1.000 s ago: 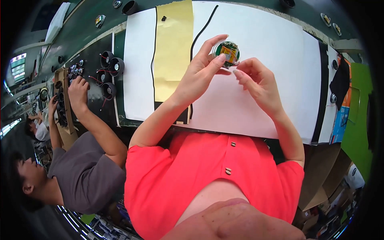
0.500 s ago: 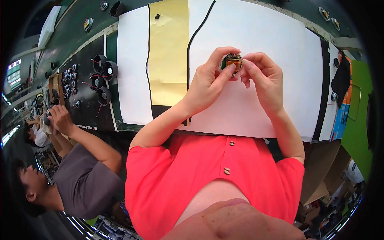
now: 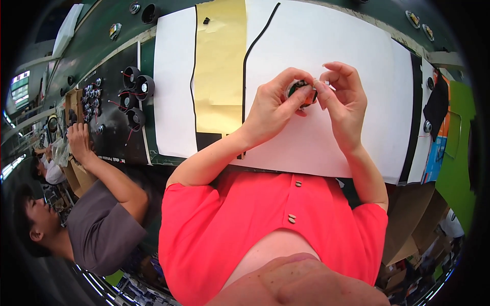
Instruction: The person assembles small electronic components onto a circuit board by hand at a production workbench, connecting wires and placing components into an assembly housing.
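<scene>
Red shirt (image 3: 255, 219) nearest, below the white sheet's (image 3: 326, 46) near edge; left hand (image 3: 275, 106) curled, thumb and fingers gripping a small round board (image 3: 310, 99) above the sheet, right of its middle; right hand (image 3: 344, 104) half open, thumb and index close together at the board's right edge, other fingers raised, cannot tell if they pinch anything; board round, no clear long axis; orange part faces up, mostly under the left thumb; sheet spreads beyond and right of the hands to a black border; yellow sheet (image 3: 220, 71) lies left of them; black mat (image 3: 115, 138) further left, white lettering along its near edge, with dark cups (image 3: 145, 87) and small speakers (image 3: 92, 101); co-worker's hand (image 3: 79, 140) by its left edge; blue-orange package (image 3: 434, 158) at right, print too small; loose boards (image 3: 413, 19) past the far edge.
</scene>
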Tool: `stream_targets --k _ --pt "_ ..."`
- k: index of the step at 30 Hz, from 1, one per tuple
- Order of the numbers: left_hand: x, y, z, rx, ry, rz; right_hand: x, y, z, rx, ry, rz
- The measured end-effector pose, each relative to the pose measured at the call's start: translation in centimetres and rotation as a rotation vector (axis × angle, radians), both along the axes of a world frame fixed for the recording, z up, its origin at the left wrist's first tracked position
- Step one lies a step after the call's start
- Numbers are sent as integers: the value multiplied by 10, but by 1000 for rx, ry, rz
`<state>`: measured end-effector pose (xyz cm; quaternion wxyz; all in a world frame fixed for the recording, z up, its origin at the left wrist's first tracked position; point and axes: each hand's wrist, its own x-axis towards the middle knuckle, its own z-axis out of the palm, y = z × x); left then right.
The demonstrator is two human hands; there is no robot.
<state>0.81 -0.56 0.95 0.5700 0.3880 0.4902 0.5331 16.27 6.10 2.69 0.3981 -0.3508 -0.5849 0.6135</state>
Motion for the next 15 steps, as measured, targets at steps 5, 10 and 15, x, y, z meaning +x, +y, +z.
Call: stream_targets --k 5,10,15 --pt "4 2 2 66 -164 151 1 4 -12 -167 91 -33" --pt "0 4 -2 57 -217 163 1 0 -14 -144 -42 -13" --pt "4 2 -2 108 -144 181 1 2 -19 -57 -126 -20"
